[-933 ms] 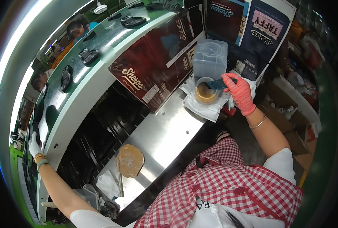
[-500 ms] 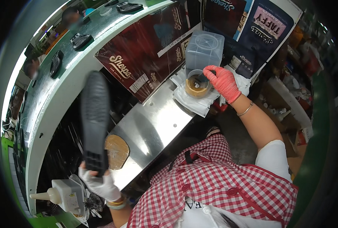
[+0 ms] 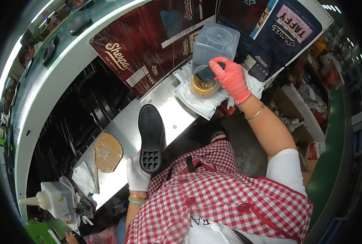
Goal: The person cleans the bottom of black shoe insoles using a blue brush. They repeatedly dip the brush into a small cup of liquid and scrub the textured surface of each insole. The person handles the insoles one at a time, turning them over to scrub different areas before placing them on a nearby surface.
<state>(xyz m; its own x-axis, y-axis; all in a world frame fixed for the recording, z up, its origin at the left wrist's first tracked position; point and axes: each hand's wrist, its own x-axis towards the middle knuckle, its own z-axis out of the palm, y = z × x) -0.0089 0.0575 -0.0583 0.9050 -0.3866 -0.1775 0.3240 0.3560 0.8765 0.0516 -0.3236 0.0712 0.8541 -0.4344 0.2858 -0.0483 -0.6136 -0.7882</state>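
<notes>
My left hand (image 3: 137, 177), in a white glove, grips a black shoe sole (image 3: 151, 136) by its heel end. The sole is tilted over the metal bench, with its open heel cells facing up. My right hand (image 3: 232, 79), in a coral-pink glove, pinches a dark, flat, brush-like piece (image 3: 205, 73). That piece is inside the mouth of a clear cup (image 3: 204, 91) with a yellowish-brown lower part. What the pinching fingers cover is hidden. Behind the cup stands a translucent plastic container (image 3: 216, 42).
A round tan pad (image 3: 108, 152) and a thin stick lie on the metal bench (image 3: 164, 97). White sheets (image 3: 183, 87) lie under the cup. A squeeze bottle (image 3: 56, 201) with a nozzle stands lower left. Printed cardboard panels (image 3: 144, 44) border the bench; a conveyor (image 3: 67, 53) carries dark soles beyond.
My left hand has brought the sole rightward, from over the conveyor side to near my lap. The dark piece in my right hand now shows more clearly in the cup. The whole view has shifted.
</notes>
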